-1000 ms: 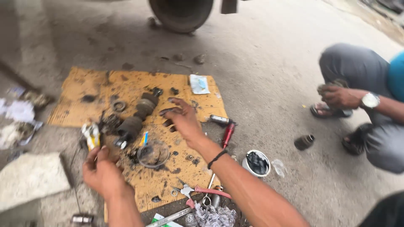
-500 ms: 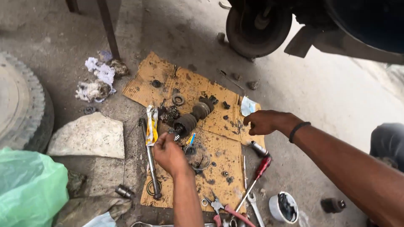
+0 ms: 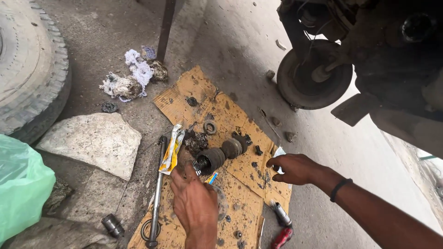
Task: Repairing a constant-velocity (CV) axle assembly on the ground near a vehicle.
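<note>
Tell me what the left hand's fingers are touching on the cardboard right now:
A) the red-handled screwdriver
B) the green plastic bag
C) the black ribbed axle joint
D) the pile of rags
C: the left hand has its fingers at the splined end of the black axle joint on the cardboard; the screwdriver, bag and rags lie well away.

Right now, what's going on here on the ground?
A person crouches over a greasy cardboard sheet strewn with small metal parts. The left hand reaches for a dark ribbed axle joint lying on the cardboard, fingertips at its end. The right hand hovers near the sheet's right edge, curled; what it holds, if anything, is unclear. A long steel bar and a yellow tube lie alongside.
</note>
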